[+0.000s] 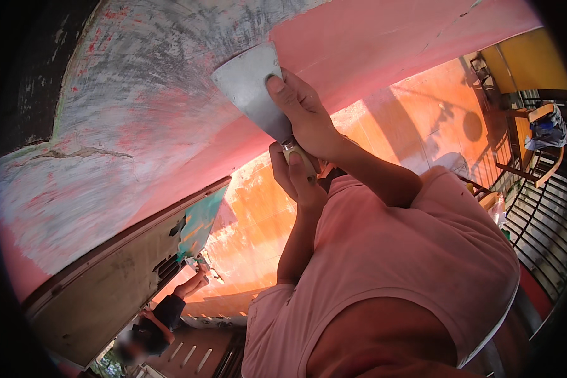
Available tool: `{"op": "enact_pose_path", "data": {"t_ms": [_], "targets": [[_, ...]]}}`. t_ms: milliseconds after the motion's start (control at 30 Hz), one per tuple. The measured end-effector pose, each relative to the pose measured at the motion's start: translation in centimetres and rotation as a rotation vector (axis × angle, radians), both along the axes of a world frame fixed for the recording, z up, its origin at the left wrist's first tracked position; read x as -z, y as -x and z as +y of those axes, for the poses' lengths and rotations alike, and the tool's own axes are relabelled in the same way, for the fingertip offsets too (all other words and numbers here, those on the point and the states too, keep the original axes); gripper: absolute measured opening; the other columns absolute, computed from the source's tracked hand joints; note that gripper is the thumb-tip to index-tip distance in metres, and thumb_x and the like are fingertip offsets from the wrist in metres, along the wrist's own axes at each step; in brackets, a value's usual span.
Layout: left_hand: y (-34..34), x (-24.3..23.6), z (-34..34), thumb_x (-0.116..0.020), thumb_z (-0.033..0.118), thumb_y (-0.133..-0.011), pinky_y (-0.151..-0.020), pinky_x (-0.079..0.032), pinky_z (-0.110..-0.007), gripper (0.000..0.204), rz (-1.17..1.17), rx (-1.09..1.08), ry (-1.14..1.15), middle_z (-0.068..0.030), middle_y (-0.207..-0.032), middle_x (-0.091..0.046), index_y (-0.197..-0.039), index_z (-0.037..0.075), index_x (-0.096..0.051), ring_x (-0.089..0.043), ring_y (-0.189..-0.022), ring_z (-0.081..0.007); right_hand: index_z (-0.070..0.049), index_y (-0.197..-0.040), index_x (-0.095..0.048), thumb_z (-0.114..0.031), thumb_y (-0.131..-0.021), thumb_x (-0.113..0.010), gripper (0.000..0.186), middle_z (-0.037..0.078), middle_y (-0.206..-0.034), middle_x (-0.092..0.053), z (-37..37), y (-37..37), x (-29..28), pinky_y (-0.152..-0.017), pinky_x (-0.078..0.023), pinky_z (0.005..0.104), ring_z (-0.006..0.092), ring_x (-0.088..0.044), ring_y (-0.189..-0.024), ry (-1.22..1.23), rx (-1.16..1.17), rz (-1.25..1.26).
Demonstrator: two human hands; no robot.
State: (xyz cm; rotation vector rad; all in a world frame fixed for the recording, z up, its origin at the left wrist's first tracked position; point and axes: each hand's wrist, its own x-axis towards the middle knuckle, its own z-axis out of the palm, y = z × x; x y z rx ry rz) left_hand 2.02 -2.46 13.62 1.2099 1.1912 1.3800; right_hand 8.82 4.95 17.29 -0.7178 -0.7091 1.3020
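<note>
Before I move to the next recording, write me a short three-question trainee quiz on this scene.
1. Which hand is wrapped around the handle of the scraper?
2. True or false: the wall is one even colour.
3. Pick one: the thumb of the right hand rests on (a) the wall, (b) the blade, (c) the shirt.

Key:
1. The left hand.
2. False; the wall shows pink and grey areas.
3. b

Apparently a home's sunlit porch: orange tiled floor (258,220), metal bars (546,234), wooden chair (523,135)
</note>
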Motion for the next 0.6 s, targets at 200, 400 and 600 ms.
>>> {"op": "enact_pose_path", "data": {"t_ms": [200,400,600], "targets": [[-0.9,-3.9,2.1,-0.038,0.035,-0.097,-0.05,-0.032,-0.022,0.033,-0.032,0.116,-0.125,-0.0025,-0.059,-0.049,-0.097,0.002,-0.045,-0.041,-0.05,-0.0082,-0.003,-0.116,-0.057,-0.042,-0.104,-0.047,0.042,-0.002,-0.089,-0.058,1.3,-2.7,-3.4,-0.068,-0.044,0.0223,0.0035,-0.05,-0.08,-0.138,-0.047,-0.105],[0.2,1.1,0.5,-0.039,0.036,-0.096,-0.049,-0.033,-0.022,0.039,-0.068,-0.015,0.051,-0.0039,-0.062,-0.049,-0.106,-0.001,-0.047,-0.043,-0.052,-0.0094,-0.003,-0.116,-0.057,-0.043,-0.104,-0.047,0.043,-0.004,-0.085,-0.056,-0.1,0.2,0.6,-0.068,-0.042,0.0215,0.0024,-0.048,-0.078,-0.008,0.011,-0.031],[0.3,-2.8,1.9,-0.035,0.032,-0.099,-0.051,-0.033,-0.022,0.033,0.045,0.118,-0.12,-0.0032,-0.061,-0.049,-0.101,0.0,-0.045,-0.043,-0.054,-0.0094,-0.003,-0.115,-0.056,-0.044,-0.104,-0.047,0.044,-0.004,-0.082,-0.053,0.4,-1.7,-3.2,-0.066,-0.041,0.0229,0.0037,-0.045,-0.073,-0.073,-0.027,-0.052]]}}
